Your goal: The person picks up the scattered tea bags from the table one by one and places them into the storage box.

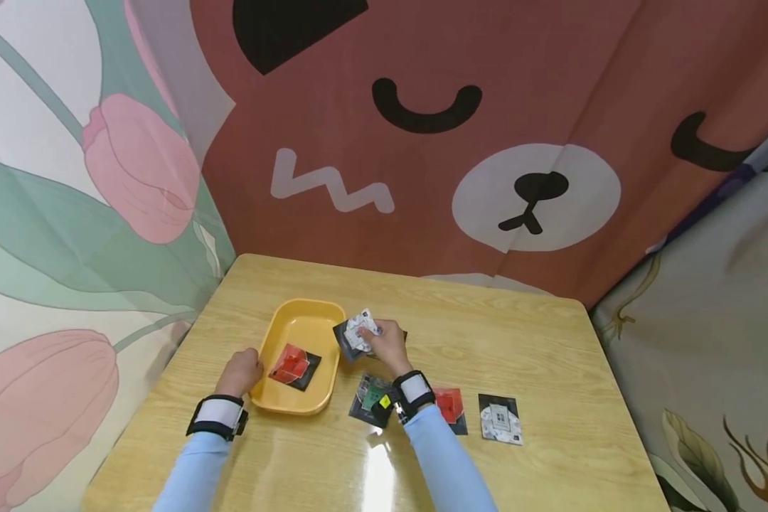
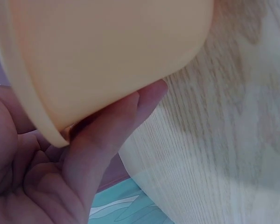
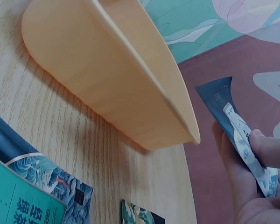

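My left hand (image 1: 240,372) grips the left side of a yellow tray (image 1: 302,326); in the left wrist view its fingers (image 2: 107,128) press along the outer wall, under the rim. In the tray lies a red and black packet (image 1: 292,365). Over the tray's right side, my right hand (image 1: 389,346) pinches a dark and white tea packet (image 1: 352,337), thumb on its face in the right wrist view. Below that hand, a dark tea packet with a green label (image 1: 366,397) lies on the table, partly covered by the wrist.
Right of the wrist lie a red and black packet (image 1: 449,407), partly hidden, and a dark and white packet (image 1: 500,419). Another dark patterned packet (image 3: 141,213) shows partly in the right wrist view. A printed curtain (image 1: 422,178) hangs behind the wooden table (image 1: 550,355).
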Tool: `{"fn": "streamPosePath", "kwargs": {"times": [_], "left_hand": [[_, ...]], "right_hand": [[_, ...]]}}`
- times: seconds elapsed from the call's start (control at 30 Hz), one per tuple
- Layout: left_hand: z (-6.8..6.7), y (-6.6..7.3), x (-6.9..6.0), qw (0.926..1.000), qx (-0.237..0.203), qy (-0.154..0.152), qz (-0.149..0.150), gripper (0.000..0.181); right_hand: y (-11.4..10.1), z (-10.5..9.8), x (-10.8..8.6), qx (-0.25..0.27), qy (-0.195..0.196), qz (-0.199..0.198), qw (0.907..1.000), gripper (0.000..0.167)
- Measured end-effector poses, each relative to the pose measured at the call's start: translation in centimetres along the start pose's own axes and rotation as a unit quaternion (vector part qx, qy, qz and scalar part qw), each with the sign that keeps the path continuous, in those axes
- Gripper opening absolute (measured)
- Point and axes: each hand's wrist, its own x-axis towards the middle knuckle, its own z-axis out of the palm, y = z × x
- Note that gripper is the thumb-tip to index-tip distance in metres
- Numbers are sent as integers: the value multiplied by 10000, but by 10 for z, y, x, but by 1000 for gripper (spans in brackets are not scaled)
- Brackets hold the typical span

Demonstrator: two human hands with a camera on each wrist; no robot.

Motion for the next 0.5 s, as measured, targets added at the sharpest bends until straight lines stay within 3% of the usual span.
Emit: {"fn": "streamPosePath", "kwargs": {"times": [0.3, 0.5], "left_hand": [[3, 1, -1, 10000, 1, 38, 24, 22], [2, 2, -1, 10000, -30, 50, 17, 22]], "right_hand": [[-3, 3, -3, -10, -203, 130, 9997, 17], [-4, 7, 0, -248, -181, -146, 9994, 17]]}}
